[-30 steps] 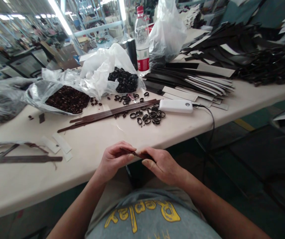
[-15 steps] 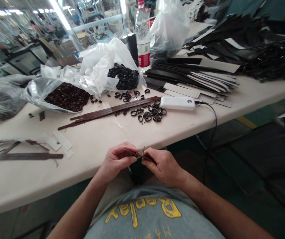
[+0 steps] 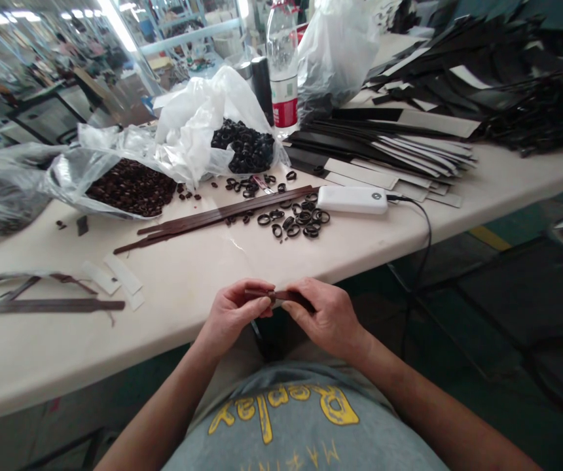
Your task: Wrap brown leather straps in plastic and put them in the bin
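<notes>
Just off the table's front edge, both my hands grip a dark brown strap (image 3: 289,296). My left hand (image 3: 235,310) pinches its left part, where a small brown loop (image 3: 272,297) seems to sit around it. My right hand (image 3: 328,316) is closed on the strap's right part, most of which the fingers hide. Beyond my hands lie long brown straps (image 3: 222,214), with several black rings (image 3: 306,221) beside them.
A white power bank (image 3: 353,199) with a black cable lies right of the rings. Behind are an open bag of small brown pieces (image 3: 131,188), a bag of black rings (image 3: 243,147), a bottle (image 3: 282,78) and stacked black strips (image 3: 384,147). White strips (image 3: 123,273) lie at left.
My hands have drawn closer together along the strap, and the right fingers have shifted up and over it. The thin end that stuck up between my hands no longer shows.
</notes>
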Tool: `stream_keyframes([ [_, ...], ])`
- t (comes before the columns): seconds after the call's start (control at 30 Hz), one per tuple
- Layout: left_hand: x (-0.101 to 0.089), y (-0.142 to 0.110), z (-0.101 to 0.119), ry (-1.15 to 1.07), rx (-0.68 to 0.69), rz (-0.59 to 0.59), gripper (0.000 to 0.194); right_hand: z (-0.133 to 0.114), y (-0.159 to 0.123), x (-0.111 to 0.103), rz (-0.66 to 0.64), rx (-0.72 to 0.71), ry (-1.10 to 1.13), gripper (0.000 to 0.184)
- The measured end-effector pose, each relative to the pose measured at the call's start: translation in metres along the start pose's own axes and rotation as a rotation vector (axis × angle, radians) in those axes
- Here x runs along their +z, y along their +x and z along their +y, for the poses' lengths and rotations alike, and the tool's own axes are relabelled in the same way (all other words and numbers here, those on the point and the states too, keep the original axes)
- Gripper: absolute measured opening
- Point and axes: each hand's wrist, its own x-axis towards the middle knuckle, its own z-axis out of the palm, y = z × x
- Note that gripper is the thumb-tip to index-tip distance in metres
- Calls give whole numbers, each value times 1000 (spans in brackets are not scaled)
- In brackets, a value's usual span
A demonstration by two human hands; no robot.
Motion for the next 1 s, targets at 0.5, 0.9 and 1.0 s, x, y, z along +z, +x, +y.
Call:
stream_keyframes([
  [0.5,4,-1,-1,3,-14,-10,22,0,-1,3,-76,45,43,20],
  [0.9,-1,-2,0,7,-26,-66,24,1,-2,9,-84,-93,-197,39],
  [1.0,-1,-2,2,25,-37,-71,25,2,-3,9,-99,-139,-238,46],
])
